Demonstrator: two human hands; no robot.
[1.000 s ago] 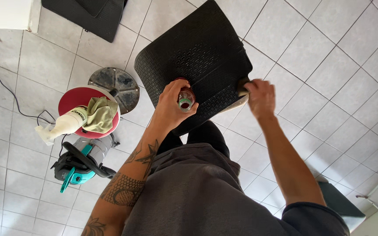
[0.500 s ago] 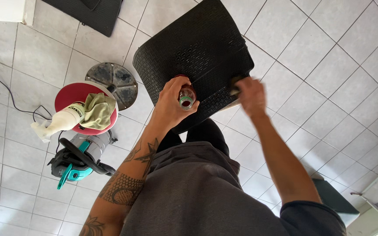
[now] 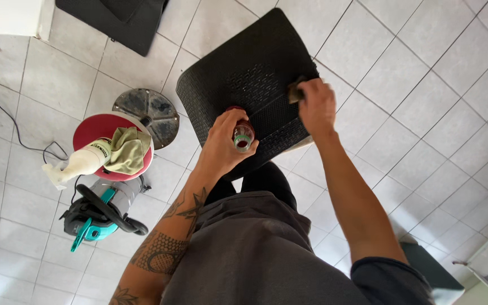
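Looking down past a grey shirt (image 3: 255,254), the view takes in both arms reaching forward over a black textured mat (image 3: 244,79) that lies tilted on the white tiled floor (image 3: 425,85). The left hand (image 3: 224,144), at the end of a tattooed forearm, is wrapped around a small bottle (image 3: 243,135) with a red-and-green label; the bottle stands above the mat's near edge, its open mouth towards the camera. The right hand (image 3: 316,104) is closed over a small dark pad (image 3: 296,89) and presses it against the mat's right side, the arm nearly straight, wrist bent down.

To the left, near the person's legs, a grey and teal polishing machine (image 3: 100,209) with a black loop handle lies on the floor, its black cable (image 3: 7,124) trailing away across the tiles. Just beyond it sits a round red disc (image 3: 94,130), with a white spray bottle (image 3: 77,161) lying across it and a crumpled yellow-green cloth (image 3: 128,149) on top. A round grey metal plate (image 3: 145,110) touches the disc's far side, between it and the mat. Farther off, at the top edge, another dark mat (image 3: 108,22) lies flat. At the lower right corner a dark green object (image 3: 430,271) shows, its kind unclear.
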